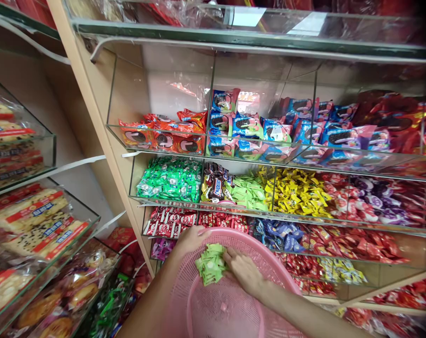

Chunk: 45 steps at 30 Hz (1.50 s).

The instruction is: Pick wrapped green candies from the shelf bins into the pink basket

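A pink perforated plastic basket [269,263] is held in front of the shelves, tilted so that its inside faces me. My left hand [191,238] grips its upper left rim, fingers closed over the edge. Inside the basket, a bunch of small green-wrapped candies [210,265] lies against the sloping wall. My right hand [243,268] reaches in from the right, its fingers bent around the right side of these candies; the fingertips are partly hidden. More green-wrapped candies [250,190] fill a shelf compartment above the basket, beside a few Snickers bars [217,188].
Glass-fronted shelves hold green packets [170,180], yellow-wrapped candies [299,192], blue-wrapped candies [278,235] and red-wrapped candies [357,241]. Higher up are packaged cookies [248,124]. On the left, packaged pastries [40,218] stand behind glass edges. A wooden upright [93,103] divides the units.
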Each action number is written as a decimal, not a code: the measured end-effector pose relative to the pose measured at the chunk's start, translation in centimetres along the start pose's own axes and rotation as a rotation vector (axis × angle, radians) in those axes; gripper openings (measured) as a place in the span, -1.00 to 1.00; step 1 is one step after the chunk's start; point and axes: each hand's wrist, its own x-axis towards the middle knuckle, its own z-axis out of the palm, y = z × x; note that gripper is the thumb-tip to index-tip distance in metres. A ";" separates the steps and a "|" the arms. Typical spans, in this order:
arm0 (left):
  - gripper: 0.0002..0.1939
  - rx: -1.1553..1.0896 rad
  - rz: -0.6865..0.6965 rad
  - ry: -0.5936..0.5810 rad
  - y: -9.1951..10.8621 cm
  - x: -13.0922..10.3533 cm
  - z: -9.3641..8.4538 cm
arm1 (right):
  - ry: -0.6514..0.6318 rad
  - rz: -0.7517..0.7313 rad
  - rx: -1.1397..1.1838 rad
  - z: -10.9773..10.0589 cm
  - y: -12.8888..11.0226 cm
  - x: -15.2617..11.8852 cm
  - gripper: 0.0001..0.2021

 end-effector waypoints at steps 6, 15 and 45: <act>-0.53 0.018 -0.003 -0.010 0.0 0.1 0.3 | 0.000 0.014 0.060 1.1 0.4 -0.2 -0.74; -0.52 0.043 0.006 -0.005 -0.3 0.2 0.7 | 0.040 0.027 0.058 3.0 1.4 -0.3 -0.53; -0.50 0.017 -0.004 -0.012 -0.4 0.1 1.0 | -0.093 0.072 0.333 0.0 3.9 -0.7 -0.57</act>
